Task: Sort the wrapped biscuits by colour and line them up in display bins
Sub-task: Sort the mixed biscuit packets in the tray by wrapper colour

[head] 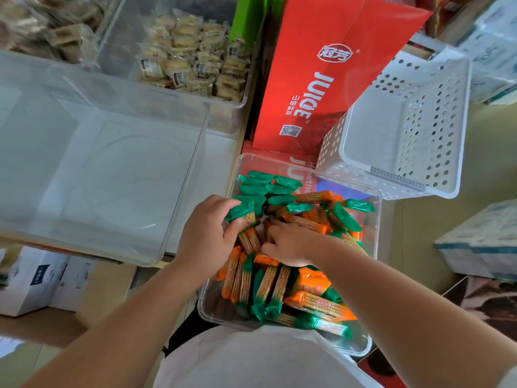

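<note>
A clear plastic bin (376, 219) in front of me holds a mixed heap of green-wrapped biscuits (347, 219) and orange-wrapped biscuits (316, 303). Several green ones lie in a row at its far end (263, 186). My left hand (207, 233) grips a green-ended biscuit pack (240, 212) at the bin's left side. My right hand (291, 242) reaches into the middle of the heap, fingers curled among the packs; what it holds is hidden. A large clear bin (173, 219) with nothing in it stands to the left.
A white perforated basket (436, 130) sits at the back right. A red juice carton (321, 79) leans behind the biscuit bin. Clear bins of other wrapped snacks (195, 60) stand at the back left. Boxes lie on the floor at both sides.
</note>
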A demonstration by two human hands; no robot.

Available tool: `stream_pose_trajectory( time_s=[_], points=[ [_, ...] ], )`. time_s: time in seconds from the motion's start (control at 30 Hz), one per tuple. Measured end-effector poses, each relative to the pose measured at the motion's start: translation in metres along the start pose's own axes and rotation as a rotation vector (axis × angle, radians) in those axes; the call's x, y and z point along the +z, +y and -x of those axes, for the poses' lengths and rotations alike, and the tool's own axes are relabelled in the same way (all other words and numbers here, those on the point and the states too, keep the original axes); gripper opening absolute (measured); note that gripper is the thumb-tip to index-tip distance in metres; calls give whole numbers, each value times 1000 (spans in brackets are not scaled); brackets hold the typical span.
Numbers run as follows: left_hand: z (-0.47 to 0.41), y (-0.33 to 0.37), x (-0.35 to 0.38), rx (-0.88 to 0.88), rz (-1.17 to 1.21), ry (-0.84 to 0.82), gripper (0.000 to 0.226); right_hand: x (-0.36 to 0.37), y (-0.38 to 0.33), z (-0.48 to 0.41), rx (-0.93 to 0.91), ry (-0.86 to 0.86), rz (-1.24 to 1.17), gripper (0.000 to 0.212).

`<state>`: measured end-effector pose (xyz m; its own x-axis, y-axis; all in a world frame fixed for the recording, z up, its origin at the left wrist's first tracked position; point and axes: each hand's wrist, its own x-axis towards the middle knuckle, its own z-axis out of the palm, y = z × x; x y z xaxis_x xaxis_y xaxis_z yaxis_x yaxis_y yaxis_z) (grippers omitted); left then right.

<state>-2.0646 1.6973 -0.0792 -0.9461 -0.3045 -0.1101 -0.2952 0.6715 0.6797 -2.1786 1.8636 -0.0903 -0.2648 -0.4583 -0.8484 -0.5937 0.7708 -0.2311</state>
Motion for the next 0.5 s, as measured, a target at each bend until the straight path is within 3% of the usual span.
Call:
stream_pose_trajectory(
  time_s=[0.5],
  points=[
    [-1,3,-5,2,-37,-44,37,9,-5,-6,88,104,37,83]
  ],
)
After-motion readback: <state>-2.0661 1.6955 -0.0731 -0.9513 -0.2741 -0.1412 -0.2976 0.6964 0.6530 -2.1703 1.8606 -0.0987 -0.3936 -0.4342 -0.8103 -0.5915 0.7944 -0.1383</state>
